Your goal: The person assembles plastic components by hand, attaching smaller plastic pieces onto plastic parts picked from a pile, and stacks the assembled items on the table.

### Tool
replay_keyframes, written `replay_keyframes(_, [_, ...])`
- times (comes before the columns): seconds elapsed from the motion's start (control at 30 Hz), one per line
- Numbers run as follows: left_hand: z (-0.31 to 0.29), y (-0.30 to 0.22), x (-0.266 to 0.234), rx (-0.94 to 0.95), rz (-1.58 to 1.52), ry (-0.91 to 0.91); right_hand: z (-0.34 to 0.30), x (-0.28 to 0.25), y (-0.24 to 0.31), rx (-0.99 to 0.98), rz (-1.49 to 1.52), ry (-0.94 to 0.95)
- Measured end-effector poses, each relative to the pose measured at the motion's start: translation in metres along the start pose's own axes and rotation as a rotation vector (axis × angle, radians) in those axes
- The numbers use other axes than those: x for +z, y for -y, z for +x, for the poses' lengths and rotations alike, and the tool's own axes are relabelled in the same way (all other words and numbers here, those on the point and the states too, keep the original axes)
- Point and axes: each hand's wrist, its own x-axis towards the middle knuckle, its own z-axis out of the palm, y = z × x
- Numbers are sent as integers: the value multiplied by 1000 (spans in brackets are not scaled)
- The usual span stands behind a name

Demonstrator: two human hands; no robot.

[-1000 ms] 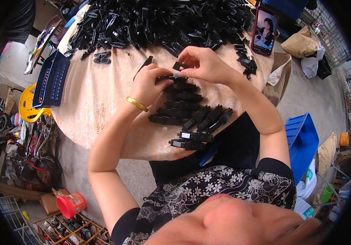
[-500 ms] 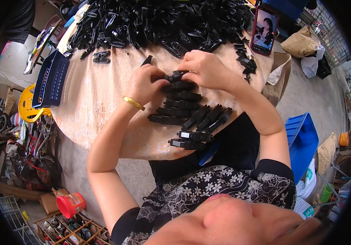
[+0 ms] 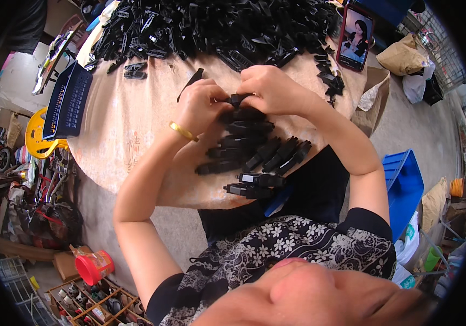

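Observation:
Between my two hands is a small black plastic part [image 3: 236, 100], pinched from both sides. My left hand [image 3: 203, 106], below a gold bangle [image 3: 183, 131], has its fingers closed on the part's left end. My right hand [image 3: 268, 91] grips its right end with thumb and fingers. Another slim black piece [image 3: 190, 84] sticks up behind my left hand; whether the hand touches it I cannot tell. Just below my hands lie several black plastic assemblies [image 3: 241, 140] in a stacked row, with more black assemblies [image 3: 277, 155] slanting beside them and near the table edge.
A big heap of black plastic parts [image 3: 205, 32] covers the far side of the cloth-covered table [image 3: 113, 125]. A phone [image 3: 355, 38] stands at the far right. A dark blue basket [image 3: 68, 100] is at the left edge. On the right is a blue bin [image 3: 403, 185].
My left hand has shifted slightly right and up toward my right hand, both still gripping the part. The slim black piece behind my left hand shows longer and more upright.

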Motion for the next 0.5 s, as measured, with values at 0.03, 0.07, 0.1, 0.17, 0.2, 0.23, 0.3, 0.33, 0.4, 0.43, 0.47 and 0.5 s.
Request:
replay_keyframes(0.03, [-1, 1, 0, 23, 38, -20, -1, 1, 1, 1, -1, -2])
replay_keyframes(0.07, [-3, 1, 0, 47, 76, -40, -3, 4, 1, 32, 36, -26])
replay_keyframes(0.1, [-3, 1, 1, 51, 78, -42, -5, 4, 1, 61, 71, -51])
replay_keyframes(0.17, [-4, 1, 1, 41, 63, -15, -6, 1, 2, 89, 95, -42])
replay_keyframes(0.2, [-3, -3, -1, 46, 63, -13, -6, 0, 2, 122, 124, -32])
replay_keyframes(0.23, [-3, -9, -5, 44, 60, 66, -7, -4, 0, 124, 120, -35])
replay_keyframes(0.3, [-3, -9, -7, 40, 60, 141, -9, -22, -4, 133, 120, -383])
replay_keyframes(0.33, [-4, 0, -6, 5, 94, -30, -10, -32, -8, 216, 59, -443])
replay_keyframes(0.4, [-2, 13, -16, 5, 256, -241, -18, -56, -8, 395, -92, -473])
replay_keyframes(0.43, [-1, 18, -19, 6, 256, -244, -25, -62, -12, 436, -113, -423])
replay_keyframes(0.47, [-2, 25, -19, -74, 307, -247, -31, -67, -11, 497, -135, -305])
replay_keyframes(0.5, [-1, 28, -19, -154, 354, -249, -36, -71, -10, 558, -159, -183])
